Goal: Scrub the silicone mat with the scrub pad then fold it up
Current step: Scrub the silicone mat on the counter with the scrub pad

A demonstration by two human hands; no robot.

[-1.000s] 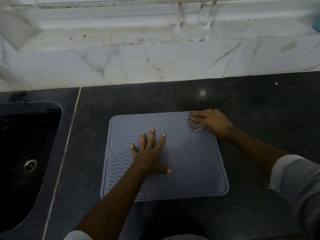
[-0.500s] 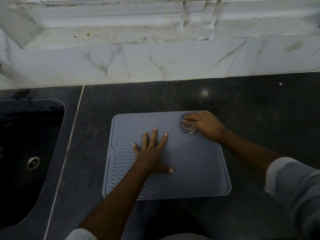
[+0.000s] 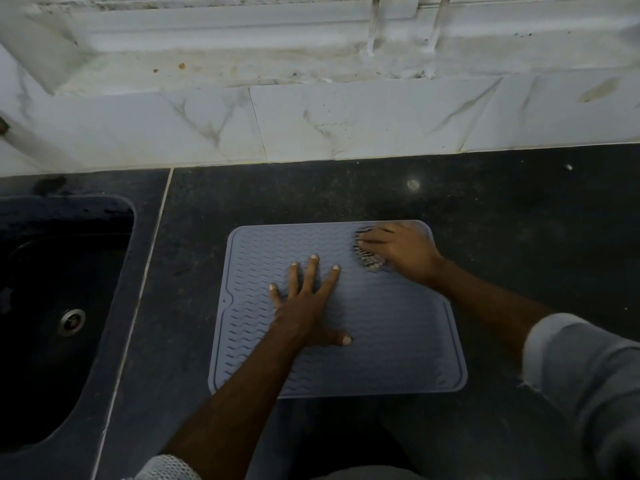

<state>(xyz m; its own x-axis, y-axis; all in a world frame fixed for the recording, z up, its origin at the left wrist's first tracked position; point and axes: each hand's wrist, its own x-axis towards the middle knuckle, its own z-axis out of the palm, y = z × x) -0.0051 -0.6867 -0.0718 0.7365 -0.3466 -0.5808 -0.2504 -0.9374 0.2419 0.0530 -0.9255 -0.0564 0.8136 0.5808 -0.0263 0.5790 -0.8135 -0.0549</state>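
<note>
A grey-blue silicone mat with a wavy ridge pattern lies flat on the dark counter. My left hand presses on its middle, palm down and fingers spread straight. My right hand is at the mat's far right corner and grips a striped scrub pad against the surface. Most of the pad is hidden under my fingers; only its left edge shows.
A dark sink with a metal drain is sunk into the counter at the left. A white marble backsplash rises along the far edge. Bare dark counter lies to the right of the mat.
My right hand has slid the scrub pad leftward along the mat's far edge, away from the corner. My left hand stays pressed on the mat's middle.
</note>
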